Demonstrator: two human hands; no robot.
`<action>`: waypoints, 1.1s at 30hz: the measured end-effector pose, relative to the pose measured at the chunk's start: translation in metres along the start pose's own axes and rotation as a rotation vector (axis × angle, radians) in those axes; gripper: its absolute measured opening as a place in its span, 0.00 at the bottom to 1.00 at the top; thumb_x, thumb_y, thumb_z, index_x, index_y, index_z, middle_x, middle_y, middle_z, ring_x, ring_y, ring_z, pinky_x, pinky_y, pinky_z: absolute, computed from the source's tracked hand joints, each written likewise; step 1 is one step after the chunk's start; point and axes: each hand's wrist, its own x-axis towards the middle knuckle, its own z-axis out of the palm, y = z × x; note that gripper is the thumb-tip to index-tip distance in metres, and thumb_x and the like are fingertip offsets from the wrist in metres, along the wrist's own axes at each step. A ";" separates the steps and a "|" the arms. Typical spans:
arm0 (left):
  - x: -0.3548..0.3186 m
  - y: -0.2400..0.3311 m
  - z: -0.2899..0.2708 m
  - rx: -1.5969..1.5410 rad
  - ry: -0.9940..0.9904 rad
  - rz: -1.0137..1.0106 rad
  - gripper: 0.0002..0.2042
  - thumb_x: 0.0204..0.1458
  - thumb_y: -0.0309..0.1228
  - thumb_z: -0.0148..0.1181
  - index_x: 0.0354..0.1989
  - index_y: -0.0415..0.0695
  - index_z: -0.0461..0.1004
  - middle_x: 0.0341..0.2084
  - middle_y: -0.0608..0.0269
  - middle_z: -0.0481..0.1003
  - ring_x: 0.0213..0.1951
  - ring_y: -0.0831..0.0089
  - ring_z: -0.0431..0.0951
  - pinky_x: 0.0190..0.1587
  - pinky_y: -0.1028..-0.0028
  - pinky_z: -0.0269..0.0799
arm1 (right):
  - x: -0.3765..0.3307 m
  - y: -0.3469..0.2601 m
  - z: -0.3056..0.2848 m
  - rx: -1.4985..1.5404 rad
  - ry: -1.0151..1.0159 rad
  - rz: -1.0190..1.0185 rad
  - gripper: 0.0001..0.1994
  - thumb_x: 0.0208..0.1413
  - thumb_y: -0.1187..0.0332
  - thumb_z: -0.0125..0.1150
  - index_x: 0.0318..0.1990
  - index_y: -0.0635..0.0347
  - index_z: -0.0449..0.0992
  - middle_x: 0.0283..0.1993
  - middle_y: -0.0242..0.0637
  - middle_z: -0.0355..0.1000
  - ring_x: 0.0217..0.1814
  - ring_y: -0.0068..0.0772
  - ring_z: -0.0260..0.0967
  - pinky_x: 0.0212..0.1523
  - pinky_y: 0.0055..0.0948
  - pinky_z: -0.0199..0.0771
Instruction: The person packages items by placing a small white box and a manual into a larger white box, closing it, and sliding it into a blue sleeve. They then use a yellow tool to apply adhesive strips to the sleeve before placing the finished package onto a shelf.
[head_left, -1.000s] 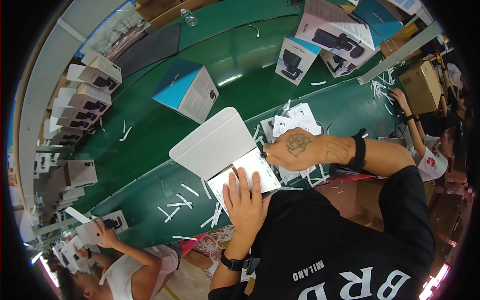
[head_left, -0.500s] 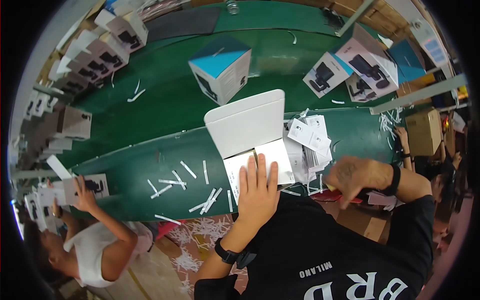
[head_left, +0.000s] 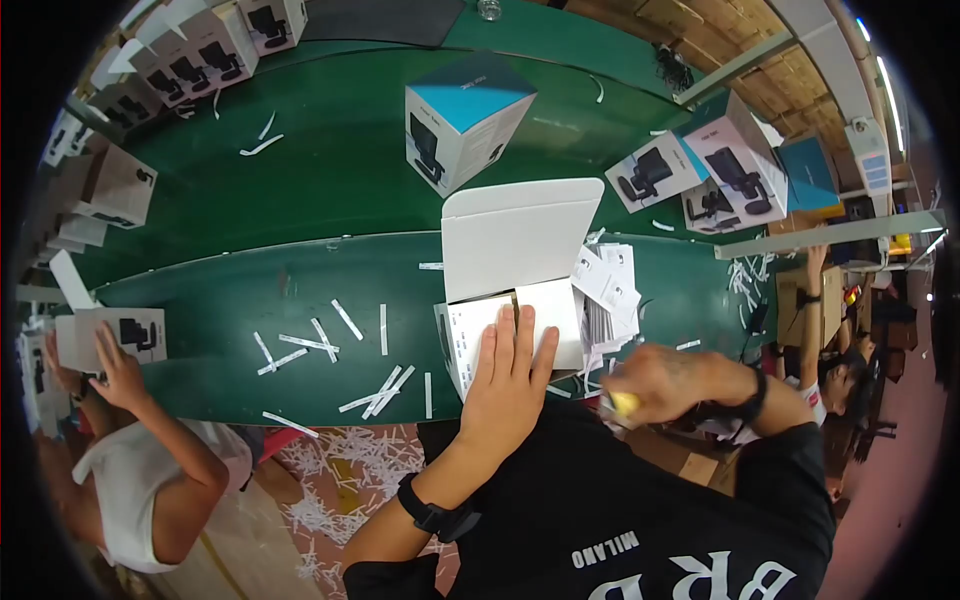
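A white carton stands in front of me with its lid flap raised and its inner flaps folded in. My left hand lies flat on those flaps, fingers stretched out. To its right, my closed right hand grips a small yellow-and-grey tool, too blurred to name more exactly. This hand is beside the carton, not touching it. Just beyond it, a messy stack of printed white leaflets rests against the carton's right side.
Loose white paper strips lie on the green bench. A blue-topped product box stands farther back, with more boxes at right. At left, a co-worker's hand touches another box. Paper scraps litter the floor.
My right hand has come left and nearer my body, and the yellow-and-grey tool now shows clearly in it. My left hand stays on the carton. The whole view has shifted.
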 end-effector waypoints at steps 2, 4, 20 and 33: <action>0.001 -0.001 -0.003 0.000 -0.014 0.018 0.27 0.61 0.30 0.47 0.70 0.39 0.62 0.70 0.35 0.58 0.71 0.39 0.59 0.73 0.51 0.52 | -0.022 -0.014 -0.021 0.078 -0.131 0.138 0.25 0.48 0.61 0.71 0.53 0.58 0.71 0.36 0.45 0.76 0.35 0.52 0.76 0.37 0.47 0.75; 0.002 -0.003 -0.006 -0.038 -0.029 0.049 0.26 0.60 0.30 0.48 0.69 0.38 0.63 0.70 0.35 0.58 0.71 0.39 0.59 0.72 0.51 0.53 | -0.039 -0.010 -0.030 0.153 -0.262 0.269 0.26 0.48 0.63 0.70 0.55 0.60 0.70 0.36 0.46 0.76 0.37 0.52 0.77 0.39 0.47 0.75; -0.017 -0.027 0.017 -0.220 0.280 0.237 0.14 0.51 0.28 0.56 0.41 0.31 0.81 0.44 0.45 0.81 0.52 0.51 0.80 0.63 0.56 0.71 | 0.130 -0.023 -0.019 0.111 0.713 0.122 0.12 0.54 0.71 0.66 0.42 0.65 0.71 0.40 0.46 0.73 0.38 0.49 0.76 0.39 0.35 0.77; -0.031 -0.029 0.024 -0.253 0.224 0.220 0.12 0.50 0.28 0.57 0.39 0.35 0.81 0.41 0.49 0.81 0.48 0.54 0.81 0.60 0.56 0.73 | 0.164 -0.045 -0.001 -0.090 0.816 0.053 0.11 0.51 0.71 0.67 0.41 0.59 0.73 0.39 0.38 0.72 0.28 0.43 0.76 0.27 0.34 0.77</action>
